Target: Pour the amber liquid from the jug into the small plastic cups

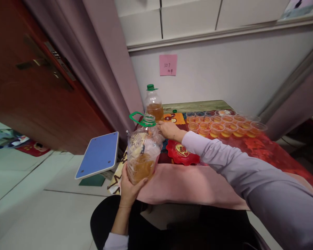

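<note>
A large clear plastic jug [142, 165], part filled with amber liquid, tilts slightly at the table's near left corner. Its mouth is uncapped, and a green carrying handle [137, 118] rings the neck. My left hand [131, 185] is wrapped around the jug's lower part from the near side. Beside the jug's shoulder, my right hand [170, 130] has its fingers curled together, touching clear plastic; what they grip is partly hidden. Behind stands a second jug [154, 109] with amber liquid and a green cap. A loose green cap [174, 111] lies farther back.
Rows of clear cups [216, 128], several with amber liquid, cover the table's far right. A red scalloped dish [181, 152] sits near the middle, beyond a pink cloth [187, 184]. A blue-topped stool [99, 152] is at left. A pink note [168, 65] hangs on the wall.
</note>
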Tool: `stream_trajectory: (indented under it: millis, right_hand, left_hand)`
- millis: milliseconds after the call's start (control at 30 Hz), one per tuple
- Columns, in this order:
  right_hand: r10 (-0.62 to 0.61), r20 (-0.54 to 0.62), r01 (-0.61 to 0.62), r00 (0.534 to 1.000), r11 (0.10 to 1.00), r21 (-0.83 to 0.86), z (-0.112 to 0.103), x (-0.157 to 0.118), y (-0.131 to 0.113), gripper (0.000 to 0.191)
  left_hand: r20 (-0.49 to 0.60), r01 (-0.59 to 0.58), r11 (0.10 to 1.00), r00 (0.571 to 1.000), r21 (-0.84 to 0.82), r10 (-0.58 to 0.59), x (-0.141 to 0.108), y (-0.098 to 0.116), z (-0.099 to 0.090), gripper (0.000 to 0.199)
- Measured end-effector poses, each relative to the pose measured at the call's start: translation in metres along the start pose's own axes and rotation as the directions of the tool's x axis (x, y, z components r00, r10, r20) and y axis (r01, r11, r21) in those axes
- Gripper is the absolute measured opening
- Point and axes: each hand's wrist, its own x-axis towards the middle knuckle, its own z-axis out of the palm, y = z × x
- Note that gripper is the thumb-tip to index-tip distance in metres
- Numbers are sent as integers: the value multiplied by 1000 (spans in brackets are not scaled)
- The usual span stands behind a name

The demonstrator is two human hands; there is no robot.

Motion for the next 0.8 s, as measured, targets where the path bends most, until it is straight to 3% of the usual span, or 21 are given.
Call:
stream_trajectory:
  millis: [167,600,800]
  right_hand:
    - [29,12,-29,1000,999,26,5,12,0,39]
    - [115,-108,-98,988,984,145,15,24,19,24]
    - [128,-188,-91,974,977,194,10,24,21,30]
  left_hand:
    - [-7,-5,1000,1000,-4,5,-1,-1,0,124]
    - [5,-5,1000,1000,-22,5,-1,1,0,126]
    - [-2,3,1000,1000,-3,-3,-1,-3,-1,127]
